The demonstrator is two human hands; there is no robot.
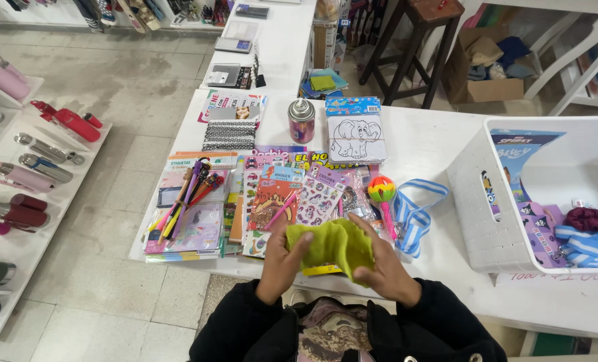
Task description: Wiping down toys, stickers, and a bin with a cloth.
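While both hands, the left hand (284, 258) and the right hand (383, 265), grip the green cloth (332, 245) with closed fingers, it hangs spread above the tabletop (426, 144) near sticker sheets (292, 198).

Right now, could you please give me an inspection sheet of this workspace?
Surface: white table, crowded on its left part.
Job's things: yellow-green cloth, crumpled, held over the table's near edge.
Clutter: sticker sheets, pens, metal can, elephant colouring card, rainbow rattle, striped ribbon, white basket.
Grips: left hand and right hand both shut on the cloth.
Cables: nothing seen.
Surroundings: bottles on a shelf, wooden stool, cardboard box.
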